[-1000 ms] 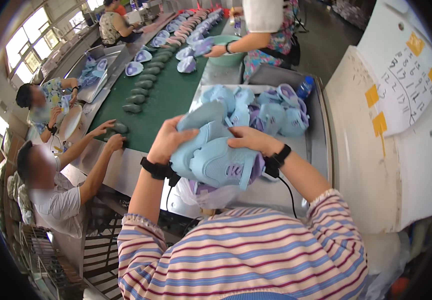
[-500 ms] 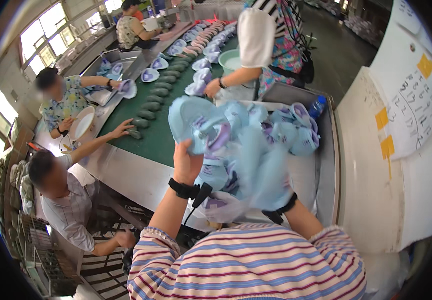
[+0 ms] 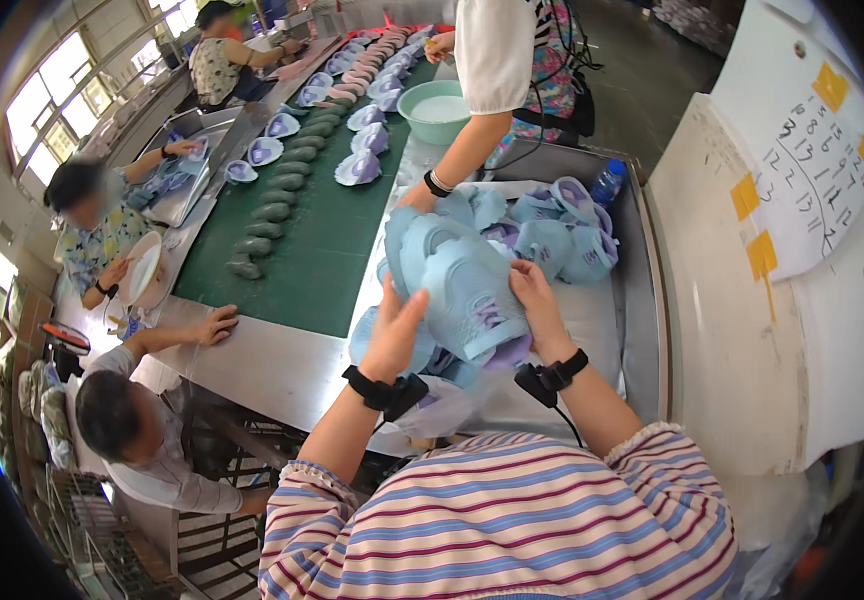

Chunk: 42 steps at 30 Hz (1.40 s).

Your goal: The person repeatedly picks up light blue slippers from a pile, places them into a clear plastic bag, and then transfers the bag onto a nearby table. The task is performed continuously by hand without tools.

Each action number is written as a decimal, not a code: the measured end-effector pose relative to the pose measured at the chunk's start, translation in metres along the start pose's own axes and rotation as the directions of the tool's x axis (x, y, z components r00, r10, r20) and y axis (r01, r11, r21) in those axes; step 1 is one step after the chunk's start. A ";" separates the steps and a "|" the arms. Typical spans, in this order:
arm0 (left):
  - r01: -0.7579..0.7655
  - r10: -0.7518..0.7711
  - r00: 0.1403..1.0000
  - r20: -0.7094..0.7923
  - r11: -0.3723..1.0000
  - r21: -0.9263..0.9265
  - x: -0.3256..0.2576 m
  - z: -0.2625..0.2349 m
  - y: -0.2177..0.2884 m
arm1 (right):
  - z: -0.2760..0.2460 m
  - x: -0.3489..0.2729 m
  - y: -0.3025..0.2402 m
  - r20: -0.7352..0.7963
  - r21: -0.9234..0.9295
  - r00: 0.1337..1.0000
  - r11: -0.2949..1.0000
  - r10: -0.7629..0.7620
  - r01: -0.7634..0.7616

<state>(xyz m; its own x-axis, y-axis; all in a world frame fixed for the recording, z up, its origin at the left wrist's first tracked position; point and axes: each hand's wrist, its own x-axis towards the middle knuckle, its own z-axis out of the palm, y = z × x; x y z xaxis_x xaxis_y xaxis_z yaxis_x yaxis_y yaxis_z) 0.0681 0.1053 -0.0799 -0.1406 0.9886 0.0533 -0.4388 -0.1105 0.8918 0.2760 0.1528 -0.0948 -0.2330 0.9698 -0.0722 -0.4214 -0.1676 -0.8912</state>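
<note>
The left hand (image 3: pixel 392 330) cups the near side of a pale blue, soft-looking shoe upper with lilac trim (image 3: pixel 462 290), fingers spread; the right hand (image 3: pixel 537 305) grips its far side, fingers closed on it. The shoe is held up above the near edge of the steel tray (image 3: pixel 642 300), where more pale blue uppers (image 3: pixel 552 235) lie heaped. It looks light and pliable, best held by both flanks.

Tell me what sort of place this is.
Most likely a shoe factory line. The left hand and right hand hold a light blue shoe over a metal tray piled with more, while other workers sit along a green conveyor belt carrying dark shoe forms.
</note>
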 end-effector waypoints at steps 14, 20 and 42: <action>-0.157 0.150 0.972 -0.181 0.987 -0.027 0.013 -0.020 0.021 | -0.067 -0.007 -0.004 0.378 0.782 0.923 0.510 0.068 -0.358; -0.068 0.067 0.996 -0.050 0.997 -0.021 0.012 0.010 0.005 | -0.048 0.006 0.002 0.323 0.350 0.921 0.877 0.215 -0.328; 0.305 -0.290 0.915 0.280 0.952 -0.011 0.008 -0.003 -0.008 | -0.030 0.004 -0.023 0.408 0.454 0.834 0.710 0.372 -0.538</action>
<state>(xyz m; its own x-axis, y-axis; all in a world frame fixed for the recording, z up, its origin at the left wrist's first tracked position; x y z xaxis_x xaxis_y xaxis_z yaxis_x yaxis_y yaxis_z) 0.0681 0.1133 -0.0875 0.2470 0.9654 -0.0843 -0.4703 0.1954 0.8606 0.3110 0.1658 -0.0882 -0.7081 0.6745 -0.2089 -0.5717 -0.7213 -0.3910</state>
